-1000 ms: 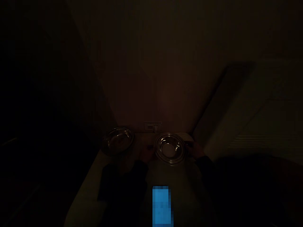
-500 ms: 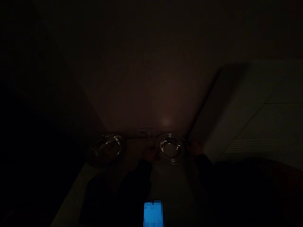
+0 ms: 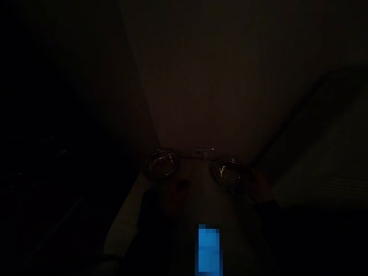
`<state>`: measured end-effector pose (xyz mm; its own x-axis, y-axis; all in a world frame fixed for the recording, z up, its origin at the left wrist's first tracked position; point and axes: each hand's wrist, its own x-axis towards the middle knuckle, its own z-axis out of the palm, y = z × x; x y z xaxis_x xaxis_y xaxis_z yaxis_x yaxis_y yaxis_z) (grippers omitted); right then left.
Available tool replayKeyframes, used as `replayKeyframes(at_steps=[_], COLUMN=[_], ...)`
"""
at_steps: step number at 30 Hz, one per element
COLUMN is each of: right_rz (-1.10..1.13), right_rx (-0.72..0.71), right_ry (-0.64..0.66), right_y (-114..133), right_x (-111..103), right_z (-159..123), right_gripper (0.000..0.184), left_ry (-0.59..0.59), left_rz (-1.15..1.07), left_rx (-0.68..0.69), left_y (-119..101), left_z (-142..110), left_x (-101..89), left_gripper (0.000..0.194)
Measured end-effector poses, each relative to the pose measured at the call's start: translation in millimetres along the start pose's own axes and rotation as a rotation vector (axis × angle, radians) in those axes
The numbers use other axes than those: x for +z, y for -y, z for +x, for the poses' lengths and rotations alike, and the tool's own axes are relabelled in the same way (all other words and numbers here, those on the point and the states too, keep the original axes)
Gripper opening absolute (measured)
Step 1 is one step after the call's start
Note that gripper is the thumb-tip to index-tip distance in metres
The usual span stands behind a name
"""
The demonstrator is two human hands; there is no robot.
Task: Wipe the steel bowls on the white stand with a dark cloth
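The scene is very dark. A round shiny metal bowl (image 3: 230, 175) with a wide rim, perhaps more than one nested, stands near the back of a pale surface. At its right rim is my right hand (image 3: 258, 186), its fingers closed on the edge as far as the gloom shows. My left hand (image 3: 176, 193) is apart from that bowl, over the surface between the two bowls; its fingers are smeared and dim. Beyond it, at the back left, lies a second shiny metal bowl (image 3: 161, 165).
A wall with a socket plate (image 3: 202, 151) rises behind the pale surface (image 3: 122, 226). Near the front edge glows a blurred blue rectangle, like a lit phone screen (image 3: 209, 249). A pale panel (image 3: 324, 153) stands at the right. Deep shadow covers the left.
My left hand has come off the right bowl and moved left, toward me. My right hand stays at that bowl. The view has swung left, shifting everything rightward.
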<state>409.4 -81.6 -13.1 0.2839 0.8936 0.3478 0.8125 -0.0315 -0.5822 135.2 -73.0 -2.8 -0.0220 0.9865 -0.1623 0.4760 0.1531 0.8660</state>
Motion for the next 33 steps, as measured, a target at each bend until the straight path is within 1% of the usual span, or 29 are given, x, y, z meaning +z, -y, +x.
replayKeyframes(at_steps=[1, 3, 4, 6, 7, 8, 10, 12, 14, 15, 18, 20, 22, 24, 27, 28, 30, 33], right_rz=[0.055, 0.16, 0.198, 0.25, 0.255, 0.251, 0.22, 0.168, 0.106, 0.077, 0.032, -0.009, -0.079, -0.129, -0.176, -0.205, -0.286, -0.405], right_rx=[-0.056, -0.163, -0.203, -0.267, -0.294, -0.334, -0.404, -0.434, -0.443, -0.464, -0.55, -0.565, -0.548, -0.559, -0.63, -0.665, -0.724, -0.775], right_ry=[0.055, 0.235, 0.347, 0.539, 0.616, 0.674, 0.759, 0.837, 0.901, 0.912, 0.876, 0.875, 0.91, 0.905, 0.76, 0.715, 0.668, 0.674], right_y=[16, 51, 69, 102, 117, 130, 152, 167, 175, 176, 173, 170, 171, 177, 194, 200, 213, 228], right_x=[6, 24, 34, 56, 67, 77, 95, 110, 120, 123, 126, 121, 114, 108, 109, 112, 122, 141], right_z=[-6, -22, -32, -52, -62, -71, -85, -95, -102, -105, -112, -113, -106, -91, -57, -45, -24, -5], right_gripper=[0.036, 0.035, 0.036, 0.038, 0.04, 0.045, 0.054, 0.061, 0.06, 0.059, 0.05, 0.045, 0.04, 0.036, 0.032, 0.031, 0.033, 0.038], left_ry=[-0.06, -0.211, -0.278, -0.356, -0.351, -0.321, -0.235, -0.18, -0.183, -0.189, -0.17, -0.133, -0.117, -0.151, -0.227, -0.244, -0.255, -0.256], left_rz=[0.08, 0.231, 0.307, 0.41, 0.402, 0.375, 0.263, 0.167, 0.113, 0.109, 0.151, 0.177, 0.164, 0.11, -0.013, -0.06, -0.158, -0.293], left_rx=[0.024, -0.004, -0.007, -0.002, -0.021, -0.048, -0.078, -0.076, -0.071, -0.068, -0.08, -0.109, -0.129, -0.124, -0.118, -0.118, -0.135, -0.148], left_y=[8, 30, 44, 73, 87, 100, 118, 128, 129, 128, 122, 118, 115, 112, 109, 107, 103, 96], left_z=[-8, -18, -22, -26, -27, -27, -30, -33, -38, -41, -49, -51, -48, -39, -19, -12, 2, 19], left_x=[-16.9, -47.6, -60.8, -81.8, -89.2, -94.7, -99.9, -98.9, -94.4, -91.6, -84.1, -81.8, -83.0, -87.3, -95.5, -97.4, -99.3, -97.8], left_gripper=[0.029, 0.033, 0.035, 0.038, 0.043, 0.047, 0.049, 0.049, 0.05, 0.049, 0.043, 0.035, 0.031, 0.032, 0.036, 0.035, 0.031, 0.029])
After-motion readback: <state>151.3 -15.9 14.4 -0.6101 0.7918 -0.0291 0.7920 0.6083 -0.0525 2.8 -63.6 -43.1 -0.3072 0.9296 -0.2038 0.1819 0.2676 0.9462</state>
